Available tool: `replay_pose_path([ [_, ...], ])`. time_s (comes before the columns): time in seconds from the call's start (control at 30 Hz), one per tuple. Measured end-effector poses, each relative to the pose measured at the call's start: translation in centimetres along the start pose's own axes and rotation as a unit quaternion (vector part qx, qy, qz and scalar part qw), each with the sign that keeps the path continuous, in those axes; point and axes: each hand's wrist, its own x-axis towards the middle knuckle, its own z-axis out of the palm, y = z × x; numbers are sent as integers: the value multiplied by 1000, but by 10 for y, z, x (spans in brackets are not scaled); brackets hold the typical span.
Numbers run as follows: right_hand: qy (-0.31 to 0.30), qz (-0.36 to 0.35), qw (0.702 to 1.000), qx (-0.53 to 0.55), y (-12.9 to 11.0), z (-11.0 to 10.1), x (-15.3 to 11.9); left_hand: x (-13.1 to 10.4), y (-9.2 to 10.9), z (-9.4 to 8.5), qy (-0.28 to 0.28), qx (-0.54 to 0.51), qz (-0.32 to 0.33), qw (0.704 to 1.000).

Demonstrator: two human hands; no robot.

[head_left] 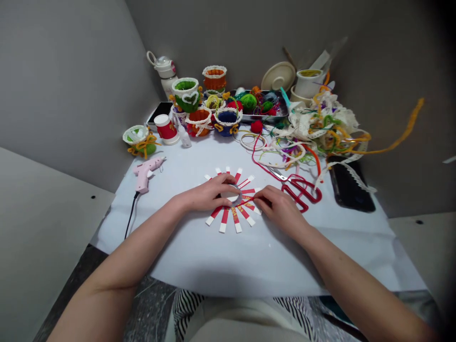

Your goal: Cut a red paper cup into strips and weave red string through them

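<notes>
A paper cup cut into strips [224, 216] lies splayed out flat like a sun on the white-covered table, its strips red with white ends and some gold print. My left hand [206, 194] holds it down, thumb and fingers around its round base. From the right, my right hand [278, 205] pinches a strand of red yarn [245, 203] that runs to the base between the strips. The fingertips of that hand are partly hidden. Red-handled scissors [309, 189] lie just beyond my right hand, and a red yarn ball [256, 126] sits farther back.
A pink glue gun [143, 175] with a black cord lies at left. Several yarn-woven cups [228, 124], a red paper cup [166, 130] and a glue bottle [184, 137] stand behind. A tray of yarn [281, 114], tangled lace [338, 111] and a black phone [352, 187] occupy the right side.
</notes>
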Motion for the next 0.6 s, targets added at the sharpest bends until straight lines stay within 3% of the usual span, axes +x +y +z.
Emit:
replay_pose_path([
  [0.27,-8,7,1000,-5,3,2,-1,-2,-1,4,8,77,-8,997],
  [0.6,-14,17,1000,-11,4,2,-2,-4,4,11,12,93,-13,996],
])
